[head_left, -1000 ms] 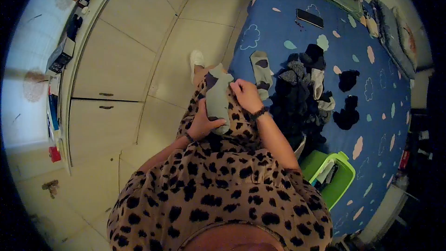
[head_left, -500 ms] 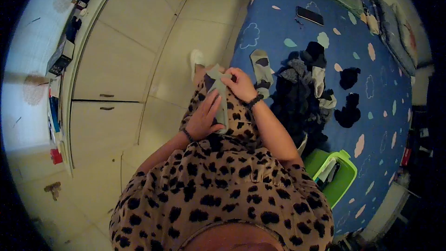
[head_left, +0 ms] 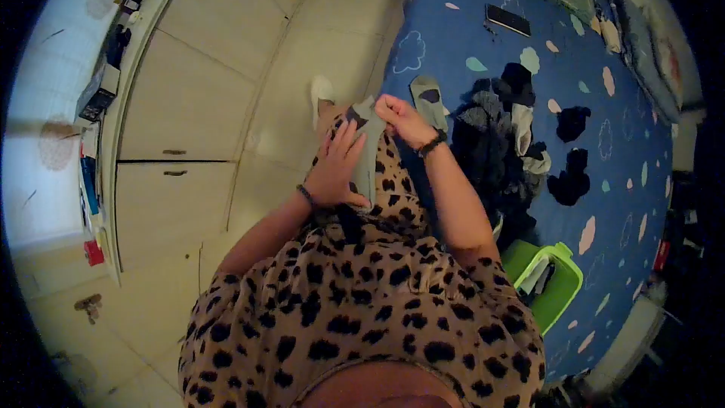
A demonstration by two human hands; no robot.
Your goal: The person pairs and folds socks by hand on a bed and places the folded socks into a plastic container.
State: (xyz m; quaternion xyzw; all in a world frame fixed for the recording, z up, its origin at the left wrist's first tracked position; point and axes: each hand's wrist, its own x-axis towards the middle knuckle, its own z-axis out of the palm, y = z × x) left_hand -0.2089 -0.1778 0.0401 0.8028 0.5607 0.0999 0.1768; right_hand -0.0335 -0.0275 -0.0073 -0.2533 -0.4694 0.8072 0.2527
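Note:
A grey sock with dark patches (head_left: 365, 153) lies stretched over my lap on the leopard-print dress (head_left: 355, 287). My left hand (head_left: 337, 165) rests flat on it, fingers spread. At the sock's far end, my right hand (head_left: 405, 122) has its fingers closed on the edge. A similar grey sock (head_left: 429, 98) lies on the bed just beyond my right hand, its lower part hidden. Right of that is a heap of dark socks (head_left: 483, 143) with a few pale ones mixed in.
The blue patterned bed sheet (head_left: 596, 257) carries a phone (head_left: 509, 20), two dark sock bundles (head_left: 572, 123) and a green bin (head_left: 563, 287) with cloth inside. Pale cabinets (head_left: 177, 117) stand along the left, across the tiled floor (head_left: 294, 94).
My right hand has closed on the sock's edge and shifted slightly right, covering part of the sock on the bed. My left hand has slid a little farther up the sock, its fingers spreading.

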